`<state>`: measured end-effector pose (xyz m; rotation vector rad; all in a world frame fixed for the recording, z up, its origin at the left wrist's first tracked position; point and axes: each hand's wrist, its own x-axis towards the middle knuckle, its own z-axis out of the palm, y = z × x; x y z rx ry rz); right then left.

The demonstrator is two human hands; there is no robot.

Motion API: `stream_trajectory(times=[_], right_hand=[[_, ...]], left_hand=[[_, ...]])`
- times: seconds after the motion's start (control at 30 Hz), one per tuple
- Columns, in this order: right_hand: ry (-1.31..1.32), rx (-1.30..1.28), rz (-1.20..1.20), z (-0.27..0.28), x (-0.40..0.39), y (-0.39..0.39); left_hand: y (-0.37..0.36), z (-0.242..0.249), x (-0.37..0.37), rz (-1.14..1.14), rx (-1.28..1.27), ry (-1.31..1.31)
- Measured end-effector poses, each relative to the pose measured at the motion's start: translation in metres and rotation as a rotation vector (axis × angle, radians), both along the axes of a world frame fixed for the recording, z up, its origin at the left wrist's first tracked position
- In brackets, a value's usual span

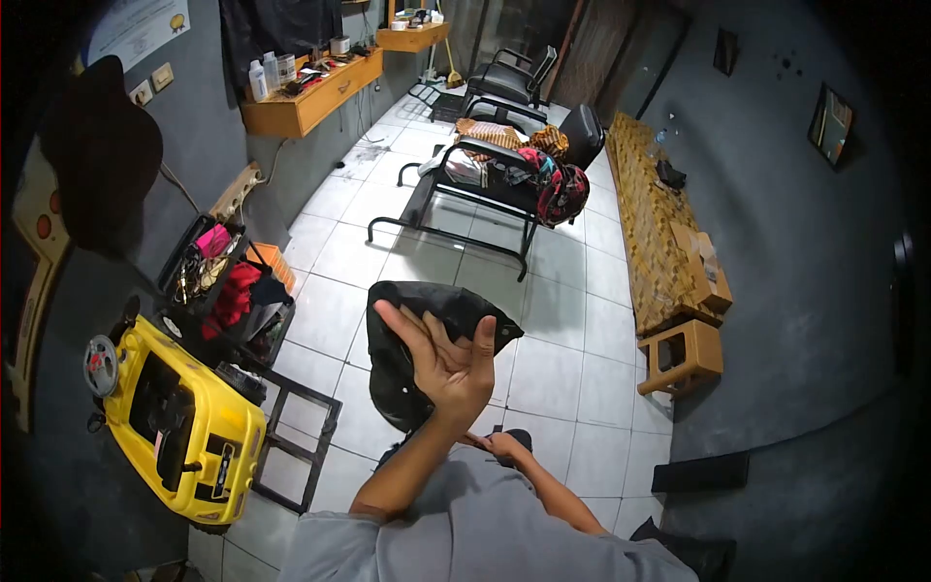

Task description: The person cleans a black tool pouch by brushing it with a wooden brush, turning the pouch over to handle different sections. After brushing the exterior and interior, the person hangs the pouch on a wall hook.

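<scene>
My left hand [451, 373] is raised palm up in front of me. Its thumb and one outer finger stretch apart, while the middle fingers curl against a black, slightly shiny item [393, 383], perhaps a bag or cloth. This item spreads behind the fingers and hangs down on the left of the wrist. Lower down, close to my grey shirt [485, 504], my right hand [501, 445] is closed at the end of something thin that I cannot make out. Part of that thing is hidden by my left forearm.
Black chairs [495, 160] with patterned cloths stand ahead on white tiles. On the left are a yellow toy car [208, 427], a black frame [315, 441], a cart of items and a wooden shelf [320, 92]. A patterned bench [650, 233] and brown stool [693, 354] line the right.
</scene>
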<state>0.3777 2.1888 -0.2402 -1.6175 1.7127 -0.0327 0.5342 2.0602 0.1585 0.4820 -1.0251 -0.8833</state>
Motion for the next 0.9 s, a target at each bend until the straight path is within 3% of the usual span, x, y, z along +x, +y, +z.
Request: stream_trajectory(times=[0.03, 0.07, 0.13, 0.2, 0.27, 0.33, 0.37, 0.47, 0.57, 0.6, 0.67, 0.73, 0.83, 0.87, 0.9], right_hand=[[0.011, 0.087, 0.002, 0.002, -0.001, -0.002], [-0.063, 0.004, -0.133, 0.004, -0.002, -0.005], [-0.211, -0.155, -0.407, 0.09, 0.013, -0.025], [-0.524, -0.013, -0.713, 0.16, 0.02, -0.053], [-1.099, -0.042, -0.784, 0.256, 0.034, -0.06], [-1.248, -0.266, -0.536, 0.306, 0.041, -0.056], [-1.345, -0.325, -0.406, 0.303, 0.037, -0.056], [-1.074, -0.414, -0.511, 0.284, 0.041, -0.065], [-0.38, -0.459, -0.288, 0.2, 0.024, -0.062], [-0.205, -0.304, -0.26, 0.168, 0.018, -0.048], [0.076, -0.07, -0.224, 0.045, -0.002, -0.007], [0.012, 0.158, -0.22, -0.004, -0.013, 0.025], [-0.163, -0.328, -0.413, -0.032, -0.016, 0.03], [-0.092, -0.076, -0.524, 0.026, -0.015, 0.013], [-0.331, -0.047, -0.676, 0.091, -0.005, -0.005]], left_hand=[[0.0, 0.002, 0.001, -0.007, 0.019, 0.008], [0.0, 0.003, 0.002, -0.012, 0.035, 0.015], [0.002, 0.003, 0.002, -0.038, 0.076, 0.018], [0.004, 0.002, 0.003, -0.072, 0.118, 0.007], [0.007, -0.002, 0.001, -0.163, 0.1, 0.047], [0.011, -0.001, 0.001, -0.24, 0.124, 0.041], [0.014, -0.001, 0.002, -0.291, 0.151, 0.058], [0.016, 0.007, 0.007, -0.381, 0.117, 0.075], [0.015, 0.015, 0.014, -0.296, 0.054, 0.101], [0.013, 0.017, 0.018, -0.24, 0.024, 0.059], [0.009, 0.015, 0.021, -0.253, 0.017, 0.085], [0.006, 0.011, 0.023, -0.291, 0.023, 0.099], [0.005, 0.008, 0.024, -0.355, 0.126, 0.134], [0.004, 0.002, 0.02, -0.37, 0.141, 0.168], [0.004, -0.004, 0.016, -0.384, 0.156, 0.203]])
